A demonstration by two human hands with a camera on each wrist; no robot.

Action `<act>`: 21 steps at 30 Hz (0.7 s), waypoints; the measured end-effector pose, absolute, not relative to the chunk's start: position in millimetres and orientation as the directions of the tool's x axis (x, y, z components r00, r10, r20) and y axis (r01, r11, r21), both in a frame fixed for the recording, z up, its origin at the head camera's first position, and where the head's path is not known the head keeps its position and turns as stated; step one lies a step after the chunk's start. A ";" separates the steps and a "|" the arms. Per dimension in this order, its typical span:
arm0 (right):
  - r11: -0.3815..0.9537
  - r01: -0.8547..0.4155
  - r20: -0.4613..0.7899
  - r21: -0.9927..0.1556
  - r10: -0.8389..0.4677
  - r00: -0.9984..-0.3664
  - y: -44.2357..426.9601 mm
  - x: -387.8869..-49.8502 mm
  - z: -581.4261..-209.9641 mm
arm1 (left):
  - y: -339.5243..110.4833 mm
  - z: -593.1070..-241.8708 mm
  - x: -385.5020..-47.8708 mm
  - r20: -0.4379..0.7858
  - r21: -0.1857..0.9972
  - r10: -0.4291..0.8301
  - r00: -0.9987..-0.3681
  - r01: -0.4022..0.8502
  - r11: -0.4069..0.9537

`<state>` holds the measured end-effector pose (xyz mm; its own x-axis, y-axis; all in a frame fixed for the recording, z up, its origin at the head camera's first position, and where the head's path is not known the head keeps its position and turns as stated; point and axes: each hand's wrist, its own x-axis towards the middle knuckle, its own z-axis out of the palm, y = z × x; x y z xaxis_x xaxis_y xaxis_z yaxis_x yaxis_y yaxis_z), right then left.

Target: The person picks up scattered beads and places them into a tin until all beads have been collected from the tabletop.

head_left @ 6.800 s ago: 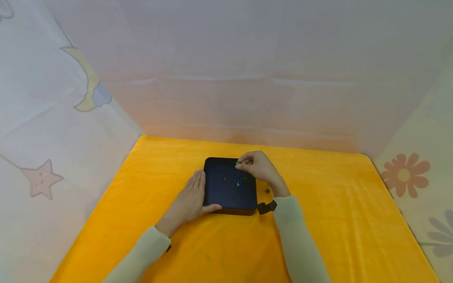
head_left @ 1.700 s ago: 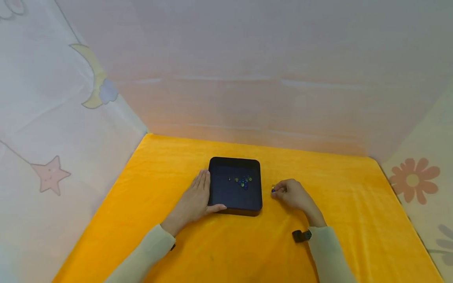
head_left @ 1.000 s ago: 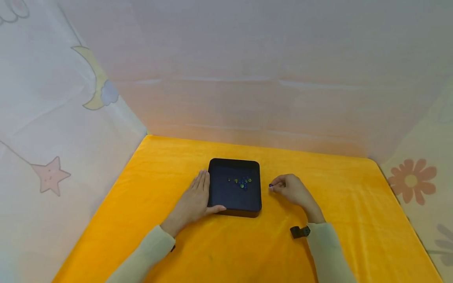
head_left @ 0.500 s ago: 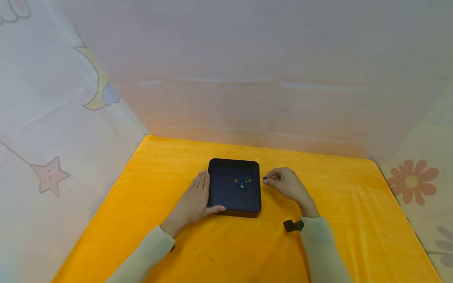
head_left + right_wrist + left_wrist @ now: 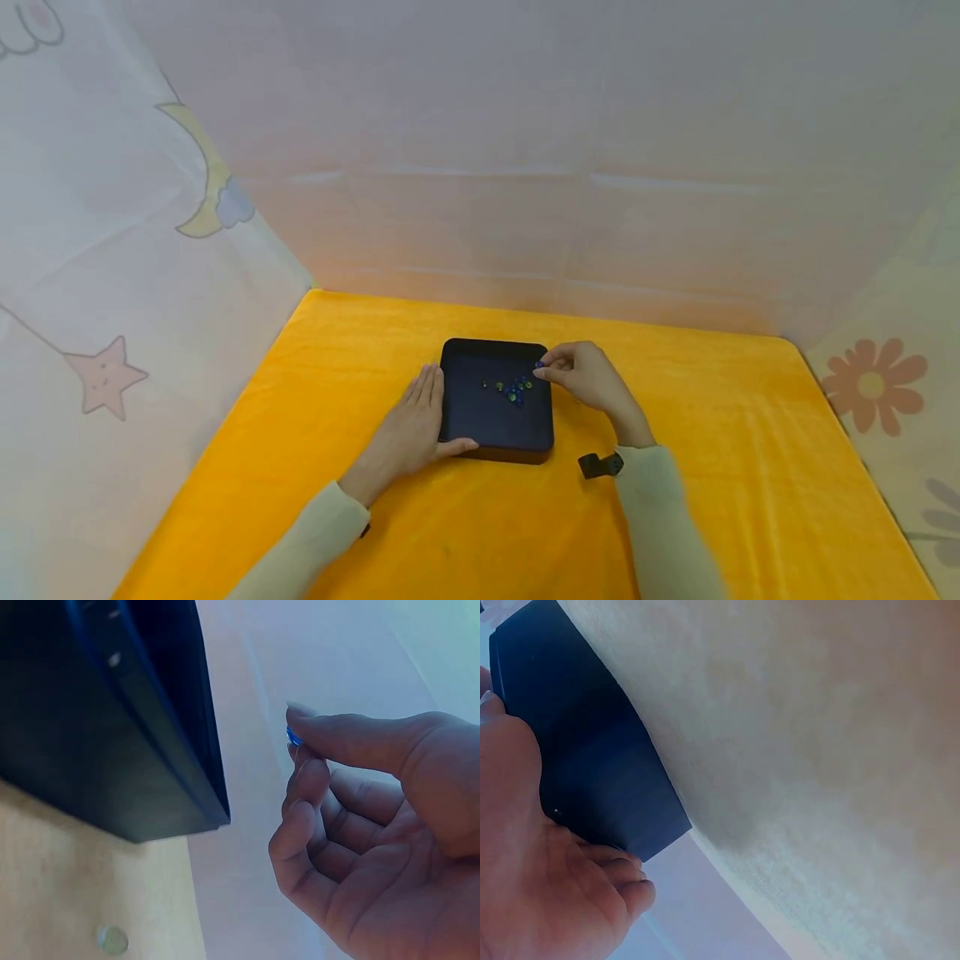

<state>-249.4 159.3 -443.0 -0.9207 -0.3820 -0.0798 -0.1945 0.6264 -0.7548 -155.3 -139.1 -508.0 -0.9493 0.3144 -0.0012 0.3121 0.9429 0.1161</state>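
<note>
My right hand point(image 5: 588, 379) pinches a blue glass marble point(image 5: 293, 736) between thumb and fingertips, above the right rim of a black square tray point(image 5: 480, 429). Inside the tray lie several blue and yellow-green marbles point(image 5: 513, 397), mostly clustered right of its middle. With straight fingers, my left hand point(image 5: 405, 425) rests against the tray's left side, its thumb along the front edge. The left wrist view shows the same left hand point(image 5: 562, 892) touching the dark wall of the tray point(image 5: 592, 742). The tray's inside is out of sight in that view.
One yellowish marble point(image 5: 112, 940) lies on the yellow cloth point(image 5: 750, 467) to the right of the tray, partly hidden by my right hand in the head view. Patterned fabric walls point(image 5: 480, 208) stand behind and at both sides.
My right hand earlier held a yellowish marble over the tray, then reached to the cloth on the right. It took a blue marble and has carried it left to the tray's rim. The left hand stays.
</note>
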 end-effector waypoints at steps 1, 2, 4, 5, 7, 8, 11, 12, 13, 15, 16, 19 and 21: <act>0.630 -0.194 -0.081 -0.752 -0.380 -0.921 157.5 -249.9 -442.2 | -139.0 -508.2 -155.4 -0.001 0.112 0.315 -0.949 0.313 0.943; 0.632 -0.199 -0.079 -0.749 -0.383 -0.920 155.3 -250.7 -441.6 | -139.1 -508.4 -155.6 -0.001 0.109 0.316 -0.949 0.314 0.943; 0.630 -0.207 -0.070 -0.749 -0.385 -0.920 151.5 -252.4 -439.7 | -139.4 -509.0 -156.0 0.012 0.099 0.318 -0.948 0.317 0.943; 0.628 -0.206 -0.069 -0.750 -0.384 -0.921 149.6 -253.1 -438.6 | -139.8 -509.0 -156.2 0.016 0.095 0.318 -0.948 0.318 0.943; 0.626 -0.202 -0.069 -0.753 -0.381 -0.922 146.3 -254.9 -436.5 | -140.4 -508.9 -156.4 0.025 0.091 0.319 -0.947 0.320 0.943; 0.623 -0.204 -0.066 -0.755 -0.382 -0.922 144.7 -256.2 -435.7 | -140.6 -508.9 -156.4 0.029 0.092 0.320 -0.947 0.321 0.942; 0.619 -0.203 -0.064 -0.759 -0.381 -0.922 139.4 -259.9 -434.5 | -141.4 -508.5 -156.5 0.024 0.097 0.319 -0.947 0.320 0.943; 0.616 -0.206 -0.062 -0.760 -0.384 -0.921 137.2 -261.6 -434.4 | -141.7 -508.2 -156.5 0.020 0.097 0.318 -0.948 0.318 0.943; 0.615 -0.212 -0.059 -0.759 -0.390 -0.919 135.2 -262.9 -434.4 | -141.7 -508.0 -156.6 0.016 0.099 0.317 -0.948 0.317 0.943; 0.610 -0.215 -0.055 -0.763 -0.392 -0.918 130.7 -265.7 -435.0 | -141.5 -507.9 -156.7 0.011 0.100 0.315 -0.949 0.314 0.944; 0.606 -0.213 -0.055 -0.766 -0.392 -0.918 128.6 -267.0 -435.5 | -141.1 -507.7 -156.7 0.014 0.103 0.314 -0.949 0.314 0.944; 0.597 -0.195 -0.072 -0.778 -0.393 -0.917 123.5 -270.3 -437.5 | -139.7 -506.7 -156.8 0.010 0.113 0.315 -0.949 0.314 0.943; 0.592 -0.181 -0.084 -0.785 -0.392 -0.916 120.8 -272.2 -439.1 | -138.4 -505.9 -156.7 0.010 0.120 0.317 -0.948 0.316 0.941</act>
